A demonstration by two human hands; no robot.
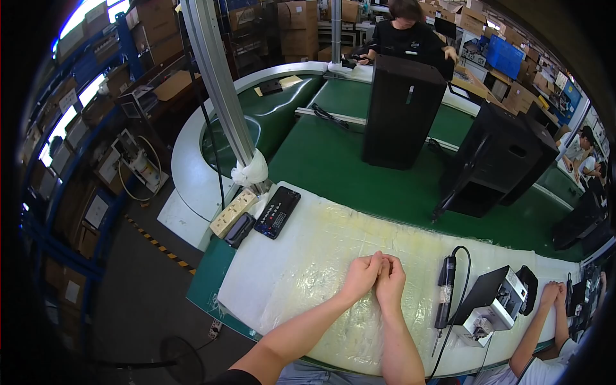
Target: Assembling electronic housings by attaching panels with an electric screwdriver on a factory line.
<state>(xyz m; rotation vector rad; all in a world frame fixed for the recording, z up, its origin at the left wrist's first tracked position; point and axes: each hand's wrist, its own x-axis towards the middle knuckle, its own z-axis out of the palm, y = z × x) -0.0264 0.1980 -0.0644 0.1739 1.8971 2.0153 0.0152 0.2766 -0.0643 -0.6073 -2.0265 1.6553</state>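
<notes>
My left hand (363, 274) and my right hand (390, 280) meet over the middle of the plastic-covered work mat (308, 256). Both are closed, with the fingers curled in and touching each other. Whether anything small lies between them is hidden. To the right of my right hand, an electric screwdriver (445, 289) with a black cord lies on the mat. Beside it stands a black and silver screw feeder (491, 301). A phone (278, 212) with a lit screen lies at the mat's far left corner.
A power strip (233, 213) and a metal post (221, 83) stand by the phone. Beyond the mat, a green conveyor (314, 154) carries tall black cabinets (401, 109). A co-worker's joined hands (554, 294) rest at the right; another person (410, 35) stands across the line.
</notes>
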